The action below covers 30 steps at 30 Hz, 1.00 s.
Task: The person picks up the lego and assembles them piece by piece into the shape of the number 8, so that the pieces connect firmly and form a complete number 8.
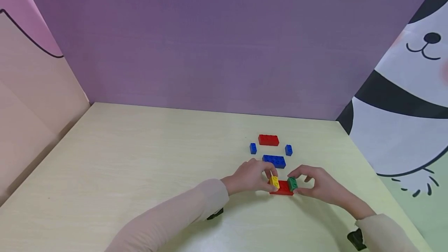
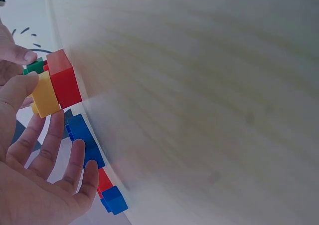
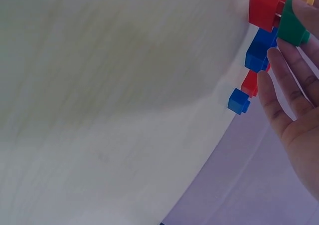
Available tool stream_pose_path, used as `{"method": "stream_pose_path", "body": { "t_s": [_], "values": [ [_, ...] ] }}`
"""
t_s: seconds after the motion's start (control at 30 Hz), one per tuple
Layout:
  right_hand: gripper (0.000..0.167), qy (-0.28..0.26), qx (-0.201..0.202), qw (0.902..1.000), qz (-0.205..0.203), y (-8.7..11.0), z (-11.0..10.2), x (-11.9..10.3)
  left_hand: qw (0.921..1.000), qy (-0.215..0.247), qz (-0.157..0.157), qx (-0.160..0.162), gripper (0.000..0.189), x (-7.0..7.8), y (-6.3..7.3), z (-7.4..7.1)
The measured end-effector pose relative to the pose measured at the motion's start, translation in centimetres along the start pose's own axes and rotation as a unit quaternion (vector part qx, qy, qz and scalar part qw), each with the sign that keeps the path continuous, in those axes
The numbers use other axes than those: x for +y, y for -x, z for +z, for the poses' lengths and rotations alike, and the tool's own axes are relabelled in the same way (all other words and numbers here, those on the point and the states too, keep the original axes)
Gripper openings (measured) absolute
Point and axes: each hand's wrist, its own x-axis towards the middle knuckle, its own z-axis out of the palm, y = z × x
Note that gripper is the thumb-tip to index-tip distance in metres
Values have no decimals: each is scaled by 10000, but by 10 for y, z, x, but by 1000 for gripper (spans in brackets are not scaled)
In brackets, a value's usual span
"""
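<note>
A red brick [image 1: 282,189] lies flat on the table near the person. My left hand [image 1: 250,176] pinches a yellow brick [image 1: 274,182] between thumb and fingers at the red brick's left end. At the right end, my right hand [image 1: 316,184] pinches a green brick [image 1: 292,183]. In the left wrist view the yellow brick [image 2: 46,95] stands against the stud side of the red brick [image 2: 65,80]; whether it is fully pressed down I cannot tell. The right wrist view shows the green brick [image 3: 292,25] tilted slightly beside the red brick [image 3: 265,6].
Just beyond the hands lies a long blue brick [image 1: 274,161]. Two small blue bricks [image 1: 253,148] stand left and right behind it, and another red brick [image 1: 268,140] lies farthest back. A purple wall [image 1: 210,49] borders the far table edge [image 1: 210,111].
</note>
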Motion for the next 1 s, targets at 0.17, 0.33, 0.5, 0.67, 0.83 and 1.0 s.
{"method": "stream_pose_path", "body": {
  "t_s": [0.17, 0.33, 0.5, 0.67, 0.83, 1.0],
  "values": [
    [37, -37, 29, 10000, -17, 1, 1, 1, 10000, 28, 17, -3, 25, 1, 1, 0],
    [37, -59, 123, 9999, -71, 2, 3, 4, 10000, 41, 30, 8, 26, 2, 2, -1],
    [37, -43, 223, 9996, -176, 3, 5, 7, 10000, 86, -4, 4, 26, 3, 2, -2],
    [38, -25, 266, 9994, -198, 3, 6, 9, 10000, 40, -8, 21, 26, 2, 2, -1],
    [38, 8, 294, 9993, -212, 4, 7, 10, 10000, 36, -3, 17, 26, 2, 2, -1],
    [37, 36, 327, 9991, -270, 4, 8, 11, 10000, 12, 0, 19, 26, 2, 2, -1]
  ]
}}
